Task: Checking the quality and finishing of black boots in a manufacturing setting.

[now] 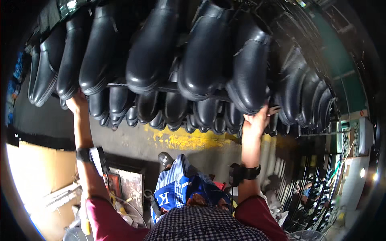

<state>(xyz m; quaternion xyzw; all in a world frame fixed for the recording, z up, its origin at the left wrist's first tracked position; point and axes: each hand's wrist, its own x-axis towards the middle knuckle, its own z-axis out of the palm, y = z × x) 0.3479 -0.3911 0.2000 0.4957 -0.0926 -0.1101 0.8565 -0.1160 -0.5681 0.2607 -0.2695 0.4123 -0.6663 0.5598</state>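
So, quick rundown of the boot rack, everything placed relative to that rack:

Rack: dark metal bar rack (pixel 169 86) with two tiers, running across the upper part of the view.
Progress: looks pretty far along to me. Both tiers are packed toe-down with glossy black rubber ankle boots (pixel 150 48), and I can't spot an open slot from here.
Left hand (pixel 76 102): up at the rack's left end, under the toe of a smooth black boot (pixel 68 60). Its fingers are tucked behind the boot, so I can't tell how closed they are.
Right hand (pixel 256 120): at the rack's right side, fingers curled up against the sole edge of a big shiny black boot (pixel 250 66). Touching it for sure, but a full grip I can't confirm.
Materials: boots look moulded, slick and seamless, with rounded toes and thick soles.
Below the rack: grey concrete floor with a worn yellow painted stripe (pixel 189 140).
Wrists: black bands on both, maroon sleeves.
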